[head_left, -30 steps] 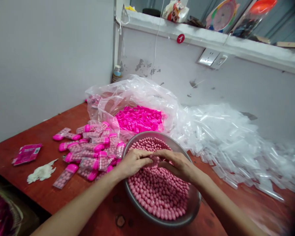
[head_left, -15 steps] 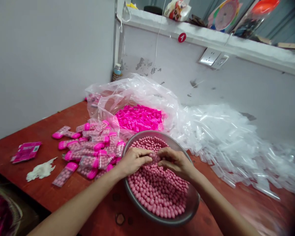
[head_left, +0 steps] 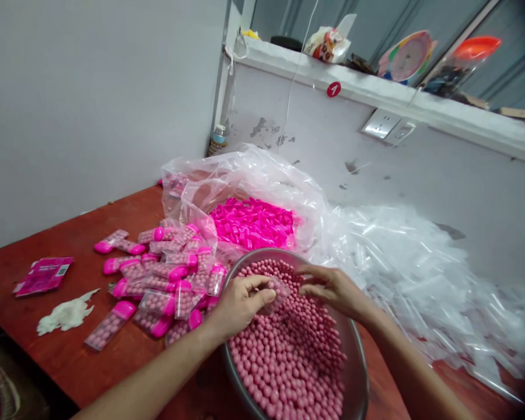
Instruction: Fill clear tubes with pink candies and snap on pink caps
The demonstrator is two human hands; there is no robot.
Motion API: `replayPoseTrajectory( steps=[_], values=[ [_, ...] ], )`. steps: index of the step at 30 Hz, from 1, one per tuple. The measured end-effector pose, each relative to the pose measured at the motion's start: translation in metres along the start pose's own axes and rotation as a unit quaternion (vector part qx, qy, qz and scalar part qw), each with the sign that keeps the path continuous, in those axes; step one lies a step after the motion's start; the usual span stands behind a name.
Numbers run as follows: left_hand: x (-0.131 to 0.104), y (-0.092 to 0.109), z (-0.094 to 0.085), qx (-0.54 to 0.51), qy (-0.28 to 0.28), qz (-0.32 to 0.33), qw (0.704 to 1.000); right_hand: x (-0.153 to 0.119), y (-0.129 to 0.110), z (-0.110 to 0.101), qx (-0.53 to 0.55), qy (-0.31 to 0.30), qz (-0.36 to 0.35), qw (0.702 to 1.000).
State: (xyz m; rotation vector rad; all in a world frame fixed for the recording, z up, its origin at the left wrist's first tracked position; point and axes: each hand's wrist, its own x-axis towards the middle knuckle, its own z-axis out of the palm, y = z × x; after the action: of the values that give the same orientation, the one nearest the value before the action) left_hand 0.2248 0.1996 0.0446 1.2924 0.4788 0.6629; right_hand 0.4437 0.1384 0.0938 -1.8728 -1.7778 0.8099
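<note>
My left hand (head_left: 245,304) grips a small clear plastic container (head_left: 278,293) with pink balls in it, thumb and fingers closed round its near end. Just to the right, my right hand (head_left: 332,290) hovers over the bowl with its fingers apart and nothing visible in them. Beneath both hands stands a grey metal bowl (head_left: 361,373) heaped with round pink balls (head_left: 284,364). Left of the bowl lies a pile of filled clear containers with bright pink caps (head_left: 175,274).
Behind the bowl, an open plastic bag (head_left: 262,160) holds loose pink caps (head_left: 254,223). Many empty clear containers (head_left: 420,274) are heaped at the right. A pink packet (head_left: 44,275) and a white scrap (head_left: 67,314) lie on the red table (head_left: 126,213). A shelf (head_left: 359,87) runs above.
My right hand has drawn away from the container and its fingers have spread. My left hand still holds the container. The view has tilted upward slightly, so the scene sits lower.
</note>
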Motion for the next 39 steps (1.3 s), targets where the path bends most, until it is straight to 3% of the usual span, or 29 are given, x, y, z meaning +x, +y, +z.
replayPoseTrajectory(
  steps=[4,10,14,17,21,25,29,31,33,39],
  values=[
    [-0.001,0.002,0.002,-0.083,0.002,-0.038,0.996,0.064,0.009,-0.01,-0.179,0.099,-0.004,0.979],
    [-0.004,0.0,0.0,-0.068,0.0,-0.026,0.997,0.163,0.02,0.008,-0.294,0.086,0.025,0.951],
    [-0.003,-0.001,-0.002,-0.018,0.002,-0.002,1.0,0.193,0.031,0.029,-0.332,0.083,0.075,0.937],
    [-0.002,0.001,-0.003,0.003,0.011,0.007,1.0,0.199,0.035,0.03,-0.331,0.093,0.09,0.935],
    [-0.002,0.0,-0.003,0.008,0.039,0.027,0.999,0.185,0.029,0.012,-0.289,0.119,0.073,0.947],
    [-0.001,-0.006,-0.003,-0.012,0.089,0.042,0.995,0.139,0.014,-0.005,-0.214,0.114,0.026,0.97],
    [0.001,-0.007,-0.003,-0.09,0.131,0.046,0.986,0.074,-0.009,0.001,-0.067,0.025,-0.028,0.997],
    [0.001,-0.006,-0.002,-0.146,0.119,0.043,0.981,0.046,-0.02,0.012,0.035,-0.045,-0.043,0.997],
    [0.002,-0.006,-0.001,-0.186,0.099,0.039,0.977,0.026,-0.027,0.025,0.089,-0.077,-0.046,0.992],
    [0.0,-0.006,0.0,-0.156,0.085,0.033,0.984,0.006,-0.033,0.054,0.091,0.055,-0.084,0.991]
  ],
)
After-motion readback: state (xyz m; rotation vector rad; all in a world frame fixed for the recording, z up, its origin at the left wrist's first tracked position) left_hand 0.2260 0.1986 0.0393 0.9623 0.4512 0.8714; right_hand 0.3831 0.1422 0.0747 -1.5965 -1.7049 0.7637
